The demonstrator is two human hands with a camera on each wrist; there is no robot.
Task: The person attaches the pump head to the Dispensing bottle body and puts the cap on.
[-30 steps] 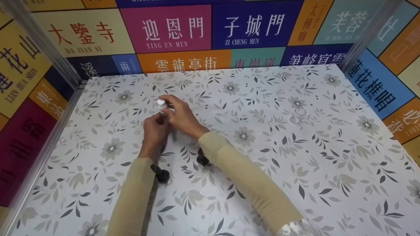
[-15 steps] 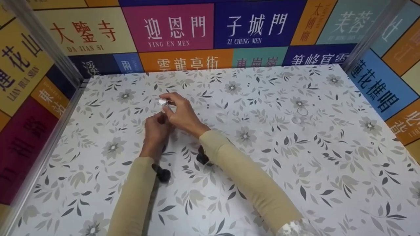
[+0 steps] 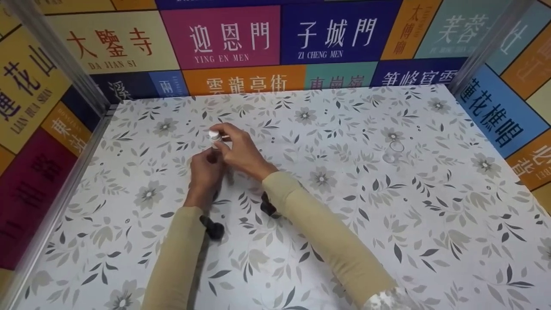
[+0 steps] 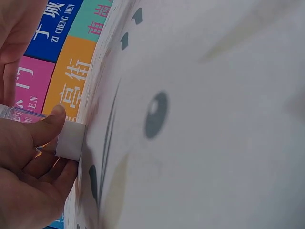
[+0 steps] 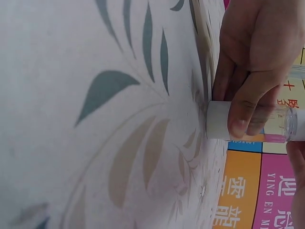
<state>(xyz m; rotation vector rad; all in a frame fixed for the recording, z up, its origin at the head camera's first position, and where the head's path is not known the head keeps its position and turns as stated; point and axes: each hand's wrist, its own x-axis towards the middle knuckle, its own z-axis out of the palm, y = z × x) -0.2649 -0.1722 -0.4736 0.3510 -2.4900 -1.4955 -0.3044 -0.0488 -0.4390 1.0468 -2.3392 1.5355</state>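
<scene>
A small clear cylindrical bottle [image 5: 274, 125] with a white base [image 4: 71, 140] and a white cap [image 3: 214, 134] stands upright at the table's far left-middle area. My left hand [image 3: 205, 170] grips its lower part, thumb and fingers around the wall just above the base, which is right at the tabletop. With thumb and fingers, my right hand [image 3: 242, 150] pinches the cap from the right side. In the right wrist view, the cap end is cut off by the frame edge. Part of the bottle's wall is hidden behind the fingers.
A small clear cup-like piece [image 3: 389, 156] with a round rim lies on the right of the flower-patterned table [image 3: 301, 241]. Colourful lettered panels [image 3: 219, 36] stand along the back and sides. Black wrist cameras [image 3: 214, 229] hang under both sleeves.
My right-hand fingers have shifted slightly around the cap. The left hand keeps its grip, and the bottle stays in the same spot.
</scene>
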